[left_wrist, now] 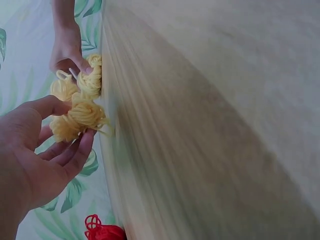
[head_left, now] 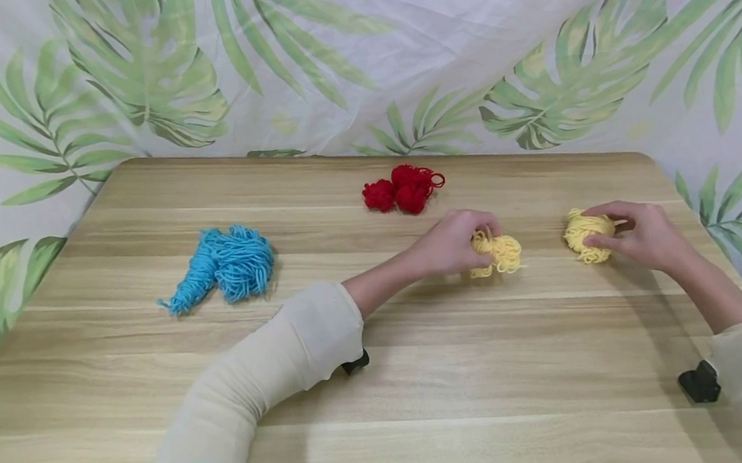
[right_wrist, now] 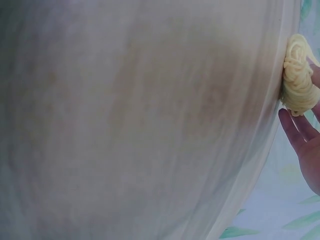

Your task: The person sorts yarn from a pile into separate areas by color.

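Observation:
Right of the table's middle, my left hand [head_left: 449, 244] pinches a small loose bundle of yellow yarn [head_left: 506, 253] between thumb and fingers. The left wrist view shows this yarn [left_wrist: 86, 112] as rounded clumps with a loose strand trailing. Further right, my right hand [head_left: 649, 236] holds a second yellow yarn bundle [head_left: 582, 232], thumb in front and fingers over the top. In the right wrist view that wound bundle [right_wrist: 297, 80] sits at the right edge, partly cut off along with the hand [right_wrist: 311, 155]. A gap separates the two yellow bundles in the head view.
Red yarn clumps [head_left: 410, 189] lie near the table's back edge. At the left lies a blue yarn bundle [head_left: 240, 265] with a tapering tail. The wooden table [head_left: 427, 397] ends at a leaf-patterned cloth [head_left: 341, 55]. Dark wrist devices [head_left: 699, 382] sit under the sleeves.

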### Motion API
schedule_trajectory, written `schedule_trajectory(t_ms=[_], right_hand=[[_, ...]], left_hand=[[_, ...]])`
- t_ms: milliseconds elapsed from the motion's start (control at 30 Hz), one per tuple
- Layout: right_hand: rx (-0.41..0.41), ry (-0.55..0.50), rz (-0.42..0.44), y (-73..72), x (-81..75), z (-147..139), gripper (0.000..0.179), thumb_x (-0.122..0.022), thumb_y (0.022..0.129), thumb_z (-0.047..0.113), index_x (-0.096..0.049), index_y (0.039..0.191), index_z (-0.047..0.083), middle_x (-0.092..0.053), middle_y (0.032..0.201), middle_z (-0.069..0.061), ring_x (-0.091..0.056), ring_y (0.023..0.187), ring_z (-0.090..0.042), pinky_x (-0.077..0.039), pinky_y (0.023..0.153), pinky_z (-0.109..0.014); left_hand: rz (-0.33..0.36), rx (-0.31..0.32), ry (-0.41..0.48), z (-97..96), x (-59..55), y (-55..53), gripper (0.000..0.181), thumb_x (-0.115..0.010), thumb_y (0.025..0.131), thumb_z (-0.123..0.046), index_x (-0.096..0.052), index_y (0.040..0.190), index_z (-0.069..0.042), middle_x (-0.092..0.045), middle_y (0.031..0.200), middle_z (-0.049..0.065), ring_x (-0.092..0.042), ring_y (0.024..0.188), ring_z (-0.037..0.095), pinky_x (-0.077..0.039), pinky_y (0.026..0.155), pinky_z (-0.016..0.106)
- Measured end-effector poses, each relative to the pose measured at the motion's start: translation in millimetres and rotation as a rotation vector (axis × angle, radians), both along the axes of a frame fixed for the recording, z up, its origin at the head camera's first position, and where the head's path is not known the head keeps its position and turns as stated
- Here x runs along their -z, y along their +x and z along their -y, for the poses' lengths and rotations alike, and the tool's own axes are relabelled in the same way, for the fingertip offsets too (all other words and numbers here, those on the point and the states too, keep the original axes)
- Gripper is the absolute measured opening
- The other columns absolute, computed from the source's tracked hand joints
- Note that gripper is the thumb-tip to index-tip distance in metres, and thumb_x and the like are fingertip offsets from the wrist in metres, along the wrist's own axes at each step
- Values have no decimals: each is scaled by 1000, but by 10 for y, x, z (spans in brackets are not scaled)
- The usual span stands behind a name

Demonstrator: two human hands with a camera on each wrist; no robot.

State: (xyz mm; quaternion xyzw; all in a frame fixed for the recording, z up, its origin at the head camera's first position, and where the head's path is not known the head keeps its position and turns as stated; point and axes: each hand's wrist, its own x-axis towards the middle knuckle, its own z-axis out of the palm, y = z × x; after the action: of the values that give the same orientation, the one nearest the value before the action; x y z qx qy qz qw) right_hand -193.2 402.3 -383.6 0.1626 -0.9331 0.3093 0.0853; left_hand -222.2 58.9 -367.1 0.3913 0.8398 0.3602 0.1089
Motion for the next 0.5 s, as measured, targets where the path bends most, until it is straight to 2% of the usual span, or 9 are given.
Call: schedule_trajectory(t_ms=[100, 300, 500], right_hand=[[-4, 1, -2, 0, -4, 5, 38, -85, 77, -12, -73, 113, -9, -72, 111, -22, -56, 87, 19, -50, 71, -5], [-5, 13, -9, 4, -6, 8, 37, -85, 77, -11, -74, 112, -8, -71, 112, -23, -55, 88, 20, -49, 71, -5], [-10, 26, -23, 3, 5, 10, 38, -86, 76, -11, -74, 112, -8, -70, 112, -30, -52, 89, 21, -48, 71, -4]], left_hand=[[13, -12, 15, -34, 1, 7, 27, -81, 88, -9, -70, 113, -4, -74, 112, 11, -62, 100, 16, -47, 84, 20], [22, -19, 59, -109, -16, 16, 28, -81, 88, -9, -70, 113, -4, -74, 104, 10, -62, 93, 15, -46, 79, 19], [53, -25, 70, -198, -5, 27, 24, -78, 89, -7, -68, 111, -5, -72, 107, 10, -61, 94, 15, -47, 79, 19]])
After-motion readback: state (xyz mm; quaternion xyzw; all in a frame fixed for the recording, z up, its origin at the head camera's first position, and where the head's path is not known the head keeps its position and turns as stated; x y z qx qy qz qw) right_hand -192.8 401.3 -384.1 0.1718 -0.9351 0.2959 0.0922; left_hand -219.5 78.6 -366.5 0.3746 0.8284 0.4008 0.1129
